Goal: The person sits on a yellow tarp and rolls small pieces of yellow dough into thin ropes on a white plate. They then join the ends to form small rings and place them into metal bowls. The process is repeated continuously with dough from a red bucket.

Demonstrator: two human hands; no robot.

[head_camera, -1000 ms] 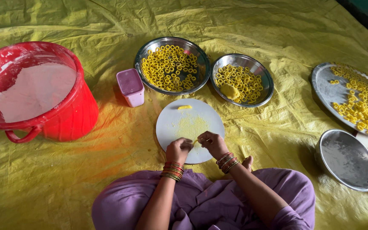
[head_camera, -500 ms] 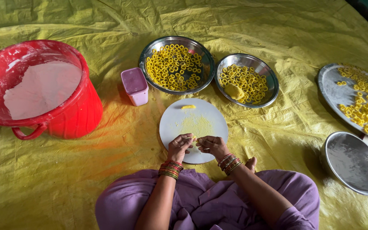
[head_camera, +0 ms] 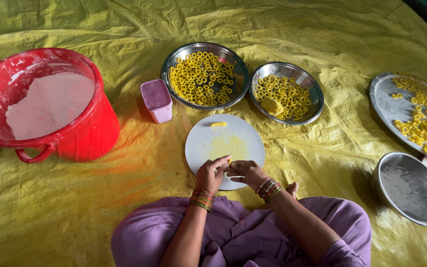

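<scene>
Left hand (head_camera: 211,174) and right hand (head_camera: 243,171) are pinching one small yellow dough piece (head_camera: 229,161) between closed fingertips, above the round white board (head_camera: 208,143). Two steel bowls (head_camera: 240,74) (head_camera: 316,95) are holding dough rings (head_camera: 198,79); the piece is mostly hidden.

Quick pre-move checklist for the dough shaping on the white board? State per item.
1. Both hands on the dough piece: left hand and right hand pinch it over the white board - ok.
2. Ring closed: hidden by fingers - cannot tell.
3. Spare dough bit on the board - ok.
4. Room in the nearer bowl - ok.
5. Dough lump in reach - ok.
</scene>
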